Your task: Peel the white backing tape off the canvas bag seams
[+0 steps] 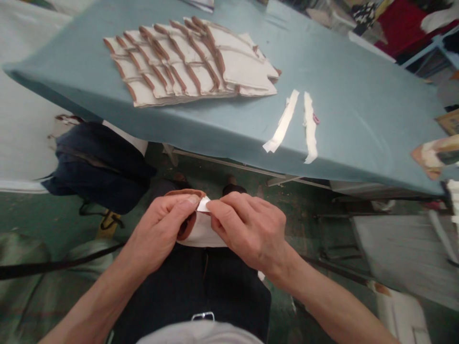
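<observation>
In front of my waist I hold a white fabric piece with a brown edge (206, 233), its brown-lined opening turned toward the left. My left hand (159, 227) is closed on that brown edge, thumb on top. A small white tag (203, 204) sticks out at the edge between my two hands. My right hand (251, 227) pinches the tag between thumb and forefinger, and its other fingers curl against the white fabric. Part of the piece is hidden behind my hands.
A blue-covered table (351, 114) stands ahead. On it lie overlapping stacks of similar white pieces with brown edges (179, 64) and two white strips, one left (283, 122) and one right (309, 129). A dark blue bag (100, 165) is at the left below the table.
</observation>
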The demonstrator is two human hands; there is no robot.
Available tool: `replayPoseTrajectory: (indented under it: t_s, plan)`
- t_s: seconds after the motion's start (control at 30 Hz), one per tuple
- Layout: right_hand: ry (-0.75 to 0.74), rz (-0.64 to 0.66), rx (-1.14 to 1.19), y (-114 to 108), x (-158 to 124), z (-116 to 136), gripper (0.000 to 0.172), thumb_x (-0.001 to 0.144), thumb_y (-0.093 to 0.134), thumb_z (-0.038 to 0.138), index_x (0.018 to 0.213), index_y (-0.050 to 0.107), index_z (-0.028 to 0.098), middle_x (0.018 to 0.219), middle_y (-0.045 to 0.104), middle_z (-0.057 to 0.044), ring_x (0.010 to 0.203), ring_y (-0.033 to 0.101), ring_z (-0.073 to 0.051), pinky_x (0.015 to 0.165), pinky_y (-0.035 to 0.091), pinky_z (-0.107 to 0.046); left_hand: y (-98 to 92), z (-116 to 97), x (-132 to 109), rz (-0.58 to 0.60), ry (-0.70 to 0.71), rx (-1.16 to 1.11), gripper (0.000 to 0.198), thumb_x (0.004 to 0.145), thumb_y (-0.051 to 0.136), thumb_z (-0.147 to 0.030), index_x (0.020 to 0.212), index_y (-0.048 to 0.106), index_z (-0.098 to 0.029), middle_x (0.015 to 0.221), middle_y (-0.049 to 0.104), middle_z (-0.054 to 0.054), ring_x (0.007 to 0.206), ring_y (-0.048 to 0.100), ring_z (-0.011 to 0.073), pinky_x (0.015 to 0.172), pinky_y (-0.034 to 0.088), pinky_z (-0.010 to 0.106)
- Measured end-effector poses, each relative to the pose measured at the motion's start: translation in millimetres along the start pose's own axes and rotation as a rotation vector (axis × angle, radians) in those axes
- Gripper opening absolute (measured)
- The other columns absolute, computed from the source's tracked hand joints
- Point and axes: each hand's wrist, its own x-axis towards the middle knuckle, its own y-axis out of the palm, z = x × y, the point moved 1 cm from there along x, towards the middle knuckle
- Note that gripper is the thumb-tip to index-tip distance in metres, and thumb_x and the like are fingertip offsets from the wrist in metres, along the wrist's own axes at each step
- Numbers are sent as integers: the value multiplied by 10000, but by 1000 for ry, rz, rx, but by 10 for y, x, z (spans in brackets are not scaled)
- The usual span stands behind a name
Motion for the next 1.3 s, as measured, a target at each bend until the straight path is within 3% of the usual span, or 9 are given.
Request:
replayPoseTrajectory:
  t_s: [0.27, 0.53, 0.77, 0.93, 1.3]
  plan:
    - [-90, 102, 1, -50, 38, -30, 328, 1110, 496, 140, 876, 719, 200, 731, 679, 15, 626, 516, -140, 575, 375, -331, -34, 73, 24, -13, -28, 36, 509, 1048, 492, -435, 596, 474, -203, 559, 411, -45, 525, 324, 112, 488, 261, 272]
    - [-94, 169, 67, -26, 6, -61, 369, 1124, 449, 127, 908, 743, 184, 783, 686, -6, 683, 568, -137, 610, 408, -324, -81, 84, 68, 67, -42, -11, 526, 1020, 514, -467, 569, 451, -203, 547, 396, -41, 512, 321, 106, 472, 237, 263]
    - [-188, 185, 24, -40, 13, -51, 282, 1099, 507, 121, 954, 744, 169, 741, 652, 1, 641, 495, -158, 580, 384, -339, -96, 13, 96, 146, -2, 25, 500, 1021, 479, -400, 566, 400, -210, 547, 341, -54, 502, 279, 97, 466, 232, 250]
    - [-253, 218, -2, -60, 48, -40, 173, 1067, 575, 128, 976, 719, 157, 747, 616, -2, 662, 501, -158, 586, 360, -350, -119, -25, 120, 196, -35, 65, 529, 1010, 490, -472, 563, 361, -219, 555, 324, -50, 523, 249, 104, 462, 220, 245]
    - [-312, 416, -63, -122, 182, 4, 213, 1038, 526, 81, 908, 667, 173, 800, 647, -37, 714, 548, -201, 574, 392, -375, -84, 46, 181, 150, -72, -19, 420, 959, 517, -389, 600, 378, -221, 581, 276, -63, 517, 193, 97, 447, 164, 239]
